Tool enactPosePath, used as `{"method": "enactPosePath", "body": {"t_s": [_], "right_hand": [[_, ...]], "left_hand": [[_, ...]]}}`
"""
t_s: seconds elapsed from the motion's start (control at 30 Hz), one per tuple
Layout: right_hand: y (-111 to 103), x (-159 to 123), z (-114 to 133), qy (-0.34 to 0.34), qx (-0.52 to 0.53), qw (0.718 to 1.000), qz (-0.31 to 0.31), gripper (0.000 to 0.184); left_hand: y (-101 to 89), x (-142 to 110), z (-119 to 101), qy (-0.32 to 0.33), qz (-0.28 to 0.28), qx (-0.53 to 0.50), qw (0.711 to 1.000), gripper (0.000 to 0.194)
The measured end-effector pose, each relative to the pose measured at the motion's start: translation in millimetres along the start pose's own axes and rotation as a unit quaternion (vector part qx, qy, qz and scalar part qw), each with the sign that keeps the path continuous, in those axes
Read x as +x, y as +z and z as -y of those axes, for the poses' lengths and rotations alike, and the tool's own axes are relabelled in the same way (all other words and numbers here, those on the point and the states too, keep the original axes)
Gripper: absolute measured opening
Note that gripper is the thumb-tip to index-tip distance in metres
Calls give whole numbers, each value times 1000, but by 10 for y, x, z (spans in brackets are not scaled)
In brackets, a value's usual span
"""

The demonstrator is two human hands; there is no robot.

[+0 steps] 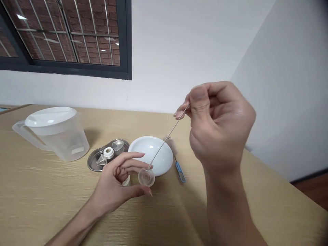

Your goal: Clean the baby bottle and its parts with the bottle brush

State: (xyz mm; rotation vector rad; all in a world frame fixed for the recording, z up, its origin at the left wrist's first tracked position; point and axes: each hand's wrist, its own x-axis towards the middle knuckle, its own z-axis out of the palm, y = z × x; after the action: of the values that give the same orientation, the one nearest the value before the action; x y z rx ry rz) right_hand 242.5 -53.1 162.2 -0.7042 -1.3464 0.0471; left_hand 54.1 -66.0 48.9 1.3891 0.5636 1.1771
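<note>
My left hand (120, 182) pinches a small clear round plastic piece (146, 177) between thumb and fingers, its wide end facing me. In my right hand (217, 116), raised higher, thumb and fingers close on a thin twisted-wire brush stem (169, 135). The stem slants down to the left and its lower end meets the clear piece. I cannot make out any bristles on it. Behind both hands stands a white bowl (166, 167). A small white part (127, 181) shows partly behind my left hand.
A kidney-shaped steel tray (92, 165) holds a white ring-like part (108, 152) and clear plastic pieces. To its left stands a lidded translucent jug (64, 140). A bottle brush with a blue handle (180, 172) lies right of the bowl. Wall and barred window are behind the table.
</note>
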Motion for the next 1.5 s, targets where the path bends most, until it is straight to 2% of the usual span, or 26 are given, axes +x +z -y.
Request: {"method": "enactPosePath", "body": {"t_s": [0.1, 0.3, 0.53, 0.63, 0.93, 1.17, 1.23, 1.33, 1.5], "right_hand": [[22, -16, 27, 14, 8, 1000, 8, 15], [8, 0, 85, 1, 4, 1000, -20, 14], [51, -51, 74, 36, -16, 998, 54, 16], [68, -66, 58, 35, -23, 997, 65, 18], [116, -110, -44, 13, -51, 998, 34, 19], [99, -122, -9, 9, -46, 998, 36, 18], [101, -123, 12, 9, -48, 997, 51, 19], [116, -132, 30, 24, -47, 993, 109, 19], [183, -172, 18, 70, -42, 970, 227, 18]], "left_hand": [[9, 15, -29, 2, -11, -9, 1000, 63], [9, 50, -55, -9, -23, -19, 1000, 58], [-1, 51, -45, -7, -31, -13, 999, 56], [-5, 50, -20, -21, -30, -18, 999, 55], [-1, 62, -58, -16, -40, 10, 999, 59], [-8, 58, -51, -19, -42, 19, 999, 60], [-10, 55, -34, -20, -37, 14, 999, 60], [-10, 48, -16, -20, -41, 0, 999, 55], [-17, 66, -41, -27, -94, -20, 995, 51]]}}
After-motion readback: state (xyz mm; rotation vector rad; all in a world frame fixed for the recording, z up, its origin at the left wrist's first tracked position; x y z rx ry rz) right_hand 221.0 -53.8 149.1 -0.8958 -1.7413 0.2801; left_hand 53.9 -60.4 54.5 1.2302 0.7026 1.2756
